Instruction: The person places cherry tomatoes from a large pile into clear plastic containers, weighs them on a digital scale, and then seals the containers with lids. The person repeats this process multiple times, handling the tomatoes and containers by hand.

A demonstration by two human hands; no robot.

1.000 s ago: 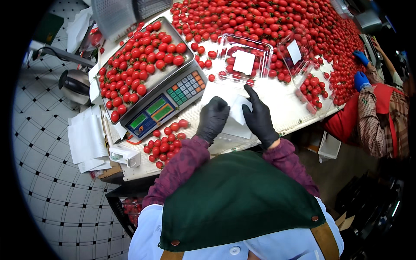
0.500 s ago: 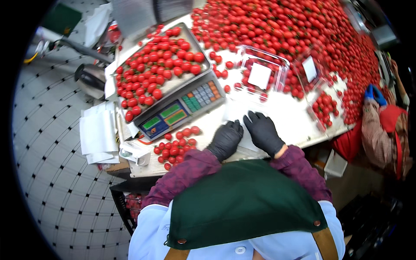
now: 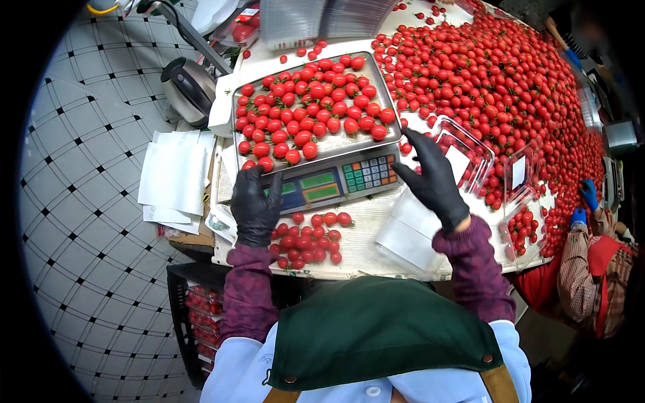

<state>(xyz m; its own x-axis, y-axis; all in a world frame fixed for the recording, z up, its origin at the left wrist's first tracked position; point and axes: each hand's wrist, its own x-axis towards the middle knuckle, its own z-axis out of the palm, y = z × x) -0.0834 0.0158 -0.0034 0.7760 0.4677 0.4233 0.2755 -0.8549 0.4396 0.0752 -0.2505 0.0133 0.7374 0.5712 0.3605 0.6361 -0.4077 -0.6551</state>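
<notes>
A metal tray (image 3: 336, 142) heaped with red cherry tomatoes (image 3: 295, 111) sits on a weighing scale (image 3: 316, 185) with a keypad and lit displays. My left hand (image 3: 256, 208), black-gloved, is at the tray's near left corner, thumb apart from the fingers. By the near right corner is my right hand (image 3: 435, 180), also gloved, its thumb and fingers spread around that corner. Whether either hand presses on the tray is unclear. A flat clear lid with a white label (image 3: 408, 227) lies on the table nearest my right forearm. Loose tomatoes (image 3: 309, 243) are grouped before the scale.
A large tomato pile (image 3: 497, 87) covers the table's far right. Clear plastic boxes (image 3: 470, 158) stand beside it, one holding tomatoes (image 3: 521, 232). Stacked clear containers (image 3: 322, 20) are behind the scale; a kettle (image 3: 188, 91) and papers (image 3: 176, 176) are left. A co-worker's blue-gloved hand (image 3: 588, 195) is far right.
Both hands have left the white-labelled lid near the table's front edge and moved up to the tray, the left going leftward and the right rightward. The view has shifted too.
</notes>
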